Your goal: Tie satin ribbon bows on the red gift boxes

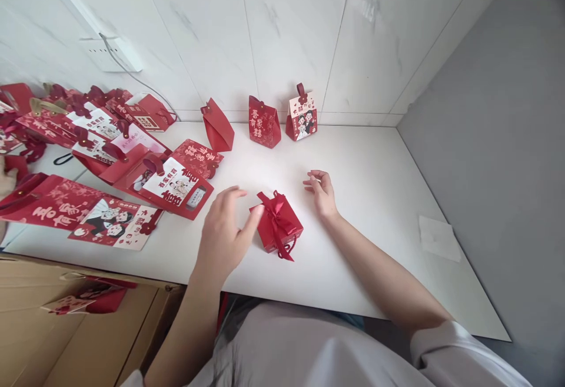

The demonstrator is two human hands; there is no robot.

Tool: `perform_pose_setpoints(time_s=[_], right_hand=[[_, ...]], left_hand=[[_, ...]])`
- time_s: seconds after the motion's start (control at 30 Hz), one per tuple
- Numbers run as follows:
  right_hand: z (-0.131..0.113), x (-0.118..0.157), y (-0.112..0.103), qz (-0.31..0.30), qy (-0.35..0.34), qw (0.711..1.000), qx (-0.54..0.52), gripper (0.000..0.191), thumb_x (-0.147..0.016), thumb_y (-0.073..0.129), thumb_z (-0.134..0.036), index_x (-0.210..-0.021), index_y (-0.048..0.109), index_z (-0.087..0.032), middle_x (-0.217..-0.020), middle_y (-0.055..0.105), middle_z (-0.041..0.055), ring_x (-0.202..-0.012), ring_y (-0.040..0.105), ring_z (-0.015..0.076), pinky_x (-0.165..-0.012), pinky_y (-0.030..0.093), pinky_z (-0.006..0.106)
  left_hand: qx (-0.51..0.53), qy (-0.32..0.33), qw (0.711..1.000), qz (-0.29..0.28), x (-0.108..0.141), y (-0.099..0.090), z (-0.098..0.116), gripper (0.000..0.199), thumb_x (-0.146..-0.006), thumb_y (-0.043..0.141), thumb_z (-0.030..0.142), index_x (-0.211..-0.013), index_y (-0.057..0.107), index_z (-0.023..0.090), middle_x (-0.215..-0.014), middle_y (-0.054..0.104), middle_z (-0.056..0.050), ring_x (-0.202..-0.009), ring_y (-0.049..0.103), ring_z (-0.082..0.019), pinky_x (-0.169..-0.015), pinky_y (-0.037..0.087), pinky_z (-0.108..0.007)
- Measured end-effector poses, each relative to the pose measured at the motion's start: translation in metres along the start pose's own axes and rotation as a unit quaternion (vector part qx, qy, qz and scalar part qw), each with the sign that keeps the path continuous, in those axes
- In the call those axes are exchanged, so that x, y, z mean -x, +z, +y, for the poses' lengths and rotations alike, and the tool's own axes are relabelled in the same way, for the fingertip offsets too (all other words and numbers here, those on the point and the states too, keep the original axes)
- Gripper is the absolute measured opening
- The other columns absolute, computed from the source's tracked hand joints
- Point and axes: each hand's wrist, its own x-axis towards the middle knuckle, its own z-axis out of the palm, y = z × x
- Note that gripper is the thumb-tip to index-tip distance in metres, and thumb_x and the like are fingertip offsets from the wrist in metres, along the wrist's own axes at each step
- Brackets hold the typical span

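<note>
Head view showed our left hand [227,228], grip spread, thumb at the edge of the red box [267,234] on the table [260,169]; its bow [276,210], we judged, deserved only light touch. Beyond it, our right hand [324,196] held nothing, grip loosely parted.

The left fingers [255,221] overlap one edge of the ribboned box [268,236], so contact there can't be told; the bow [277,213] hides much of its top. Well left of that box, the picture's edge crops a co-worker's hand [6,180], the heaped packages [49,129] (their finest print too small to read) and, lower, a carton [90,353].
</note>
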Motion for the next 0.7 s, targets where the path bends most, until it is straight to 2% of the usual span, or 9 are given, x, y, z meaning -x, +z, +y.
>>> perform_pose_setpoints(time_s=[0.1,0.23,0.3,0.37,0.47,0.53,0.6,0.7], right_hand=[[-0.001,0.001,0.000,-0.001,-0.003,1.000,0.003,0.030,-0.089,0.053,-0.048,-0.109,0.053,-0.026,-0.120,0.056,0.0048,-0.093,0.065,0.0176,-0.083,0.053,0.038],[-0.003,0.002,0.000,-0.003,-0.009,1.000,0.008,0.029,-0.088,0.055,-0.047,-0.107,0.053,-0.025,-0.118,0.056,0.0048,-0.094,0.064,0.0180,-0.083,0.053,0.038],[-0.003,0.002,-0.001,-0.004,-0.011,1.000,0.007,0.029,-0.088,0.055,-0.046,-0.107,0.053,-0.025,-0.119,0.055,0.0051,-0.093,0.064,0.0179,-0.083,0.053,0.038],[-0.002,0.001,-0.002,-0.005,-0.010,1.000,0.004,0.030,-0.088,0.055,-0.046,-0.108,0.052,-0.025,-0.121,0.055,0.0055,-0.093,0.065,0.0176,-0.083,0.053,0.038],[0.000,0.000,-0.003,-0.004,-0.008,1.000,-0.001,0.030,-0.086,0.056,-0.045,-0.109,0.051,-0.025,-0.120,0.055,0.0053,-0.090,0.065,0.0172,-0.082,0.053,0.038],[0.001,0.001,-0.003,-0.004,-0.006,1.000,-0.002,0.030,-0.086,0.057,-0.045,-0.108,0.050,-0.026,-0.119,0.055,0.0050,-0.090,0.065,0.0169,-0.082,0.052,0.037],[0.000,0.002,-0.003,-0.006,-0.003,1.000,-0.001,0.030,-0.086,0.057,-0.044,-0.109,0.050,-0.026,-0.121,0.054,0.0046,-0.091,0.064,0.0165,-0.083,0.052,0.037],[-0.003,0.005,-0.003,-0.004,0.004,1.000,0.004,0.029,-0.087,0.057,-0.043,-0.110,0.050,-0.027,-0.122,0.054,0.0041,-0.093,0.064,0.0161,-0.084,0.052,0.036]], left_hand=[[0.049,0.076,0.993,-0.077,-0.011,0.013,0.015,0.054,-0.073,0.075,0.045,-0.122,0.059,0.027,-0.135,0.053,-0.009,-0.130,0.042,-0.037,-0.115,0.024,-0.049],[0.074,0.045,0.986,-0.141,-0.017,0.032,0.012,0.074,-0.055,0.087,0.041,-0.124,0.062,0.028,-0.118,0.059,-0.012,-0.120,0.046,-0.046,-0.114,0.015,-0.061],[0.059,0.032,0.984,-0.165,-0.015,0.034,0.006,0.090,-0.050,0.089,0.038,-0.133,0.056,0.031,-0.113,0.059,-0.012,-0.117,0.047,-0.048,-0.111,0.017,-0.065],[0.031,0.033,0.982,-0.182,-0.009,0.030,0.000,0.098,-0.054,0.087,0.039,-0.143,0.046,0.034,-0.114,0.058,-0.012,-0.116,0.048,-0.047,-0.108,0.024,-0.066],[0.025,0.022,0.981,-0.193,0.006,0.014,-0.004,0.097,-0.065,0.081,0.041,-0.150,0.033,0.037,-0.124,0.058,-0.011,-0.119,0.050,-0.042,-0.105,0.036,-0.059],[0.046,-0.009,0.983,-0.177,0.019,-0.003,-0.007,0.100,-0.066,0.080,0.041,-0.151,0.028,0.036,-0.136,0.053,-0.008,-0.124,0.050,-0.037,-0.107,0.042,-0.050],[0.055,-0.059,0.989,-0.121,0.033,-0.027,-0.014,0.101,-0.068,0.079,0.043,-0.153,0.024,0.034,-0.147,0.044,-0.006,-0.129,0.049,-0.032,-0.108,0.044,-0.043],[-0.006,-0.153,0.988,-0.001,0.058,-0.080,-0.046,0.099,-0.070,0.075,0.052,-0.153,0.023,0.031,-0.152,0.037,-0.004,-0.134,0.045,-0.032,-0.111,0.041,-0.047]])
